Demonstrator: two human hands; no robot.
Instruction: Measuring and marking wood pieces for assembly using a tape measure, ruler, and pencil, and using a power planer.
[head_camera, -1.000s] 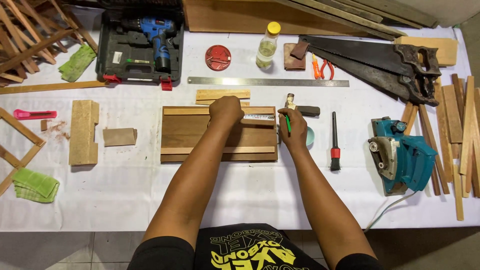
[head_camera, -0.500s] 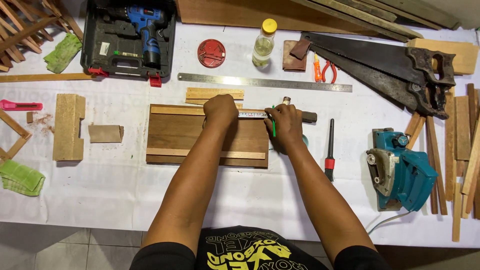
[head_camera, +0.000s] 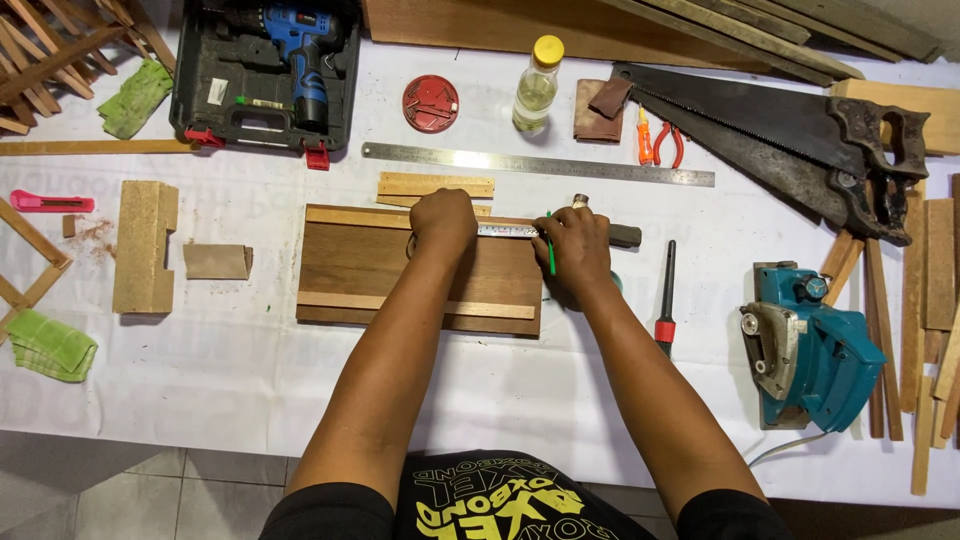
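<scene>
Two hands meet on a flat brown rectangular wooden board. The left hand presses, fist closed, on a narrow tape strip running rightward to the right hand, clamped on a green pencil at the board's right end.

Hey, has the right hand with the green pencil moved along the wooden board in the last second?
No. The right hand stays at the right end of the wooden board, holding the green pencil there; only the camera view shifted.
</scene>
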